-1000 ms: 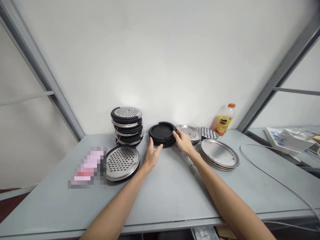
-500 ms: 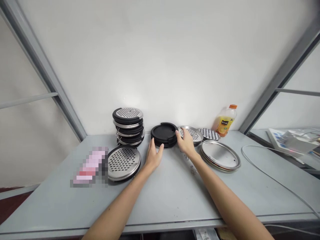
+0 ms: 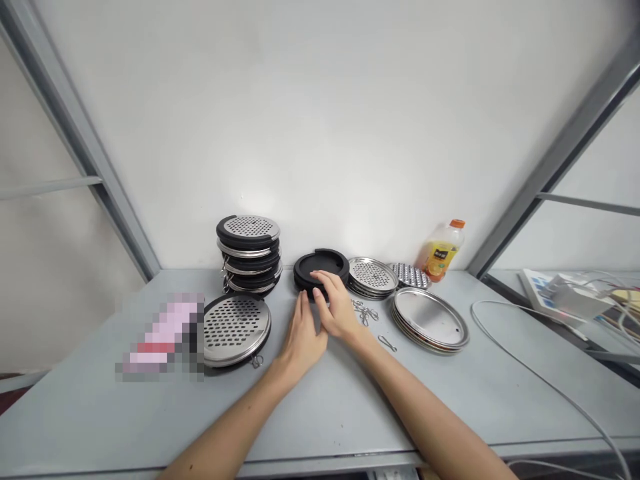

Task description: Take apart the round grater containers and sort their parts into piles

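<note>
A short stack of round black holders [image 3: 327, 261] stands near the wall in the middle of the table. Against its front rim rest the outstretched fingers of my right hand [image 3: 339, 310], thumb apart; whether they press on it is unclear. My left hand [image 3: 303, 340] is low at the front of the same stack, fingers straight, its thumb side touching my right hand. Just right of the holders is a pile of perforated metal grater discs [image 3: 373, 275]. Several small wire clips [image 3: 367, 312] lie in front of them.
On the left stand a tall stack of assembled graters [image 3: 250, 230] and a flatter grater [image 3: 235, 330], beside a pixelated pink item [image 3: 170, 327]. To the right are plain metal discs [image 3: 430, 317], a coarse grater disc [image 3: 411, 275], a juice bottle [image 3: 443, 253] and a cable [image 3: 525, 360].
My right hand has moved from the stack's right side to its front, beside my left hand. The view has shifted slightly, and the wire clips now show more clearly.
</note>
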{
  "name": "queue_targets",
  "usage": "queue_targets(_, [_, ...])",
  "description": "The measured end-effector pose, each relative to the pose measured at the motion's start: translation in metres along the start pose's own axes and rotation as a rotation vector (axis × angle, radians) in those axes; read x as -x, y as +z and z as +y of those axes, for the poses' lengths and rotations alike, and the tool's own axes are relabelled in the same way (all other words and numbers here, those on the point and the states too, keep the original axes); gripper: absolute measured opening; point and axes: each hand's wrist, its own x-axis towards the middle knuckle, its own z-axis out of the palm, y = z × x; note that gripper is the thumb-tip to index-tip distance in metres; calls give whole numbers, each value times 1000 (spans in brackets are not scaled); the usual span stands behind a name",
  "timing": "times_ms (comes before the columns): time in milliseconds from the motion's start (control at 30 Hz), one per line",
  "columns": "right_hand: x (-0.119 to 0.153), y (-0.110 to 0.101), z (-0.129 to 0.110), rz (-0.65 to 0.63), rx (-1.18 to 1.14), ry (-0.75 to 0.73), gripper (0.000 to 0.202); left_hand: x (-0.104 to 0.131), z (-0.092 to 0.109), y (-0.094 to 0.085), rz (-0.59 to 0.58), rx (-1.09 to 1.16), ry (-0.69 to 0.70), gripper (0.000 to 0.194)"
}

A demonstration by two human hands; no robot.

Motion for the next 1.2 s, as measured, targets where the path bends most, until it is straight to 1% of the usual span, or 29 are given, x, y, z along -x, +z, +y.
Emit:
queue_targets(67, [-1,-3,6,6,0,12,35,11,12,-12,-29,-60,67,65])
queue_targets(100, [-1,-5,8,5,0,16,35,17,18,-22,-36,-99,94,58])
queue_targets(167, [-3,-9,11,-2,5,24,34,32,27,-51,-92,-191,211,48])
queue_targets(233, [-5,-11,12,-15,13,30,34,44,25,-86,-169,-341,339,47])
queue_targets(267, [-6,-12,11,-23,16,32,34,49,19,-104,-181,-427,367,48])
queue_targets(333, [-6,-10,9,-48,20,30,33,55,0,-137,-166,-597,330,60])
queue_targets(367, [-6,-9,7,-65,24,25,33,57,-11,-151,-173,-674,307,67])
queue_targets(433, [-5,-6,5,-106,36,12,33,56,-33,-170,-199,-769,304,73])
queue_targets(467, [-5,-4,4,-126,42,4,33,56,-41,-175,-226,-797,307,71])
queue_targets(533, [-4,-2,3,-158,51,-13,33,55,-50,-180,-237,-820,308,65])
queue_targets(633, [-1,-1,4,-181,64,-22,33,56,-49,-181,-251,-783,327,63])
queue_targets(700, [0,-2,4,-181,65,-22,33,56,-44,-182,-247,-733,333,62])
queue_targets(767, [0,-4,4,-172,46,-22,33,55,-38,-185,-206,-666,323,58])
queue_targets(867, [-1,-7,2,-145,-27,-2,32,55,-26,-188,-125,-508,258,53])
queue_targets(933, [-3,-9,0,-139,-148,57,34,54,-13,-186,-79,-353,193,52])
queue_targets(1000, [-5,-10,-2,-171,-375,157,40,49,2,-179,-11,-168,109,49])
queue_targets(1067, [-7,-11,-2,-225,-647,252,52,40,16,-164,117,45,21,49])
queue_targets(1133, [-7,-11,-2,-264,-846,315,64,25,25,-144,142,242,-53,51])
queue_targets(1167, [-7,-11,-1,-261,-900,346,66,16,27,-133,138,349,-58,51])
queue_targets(1200, [-6,-11,1,-236,-928,386,64,7,29,-122,93,442,-61,51])
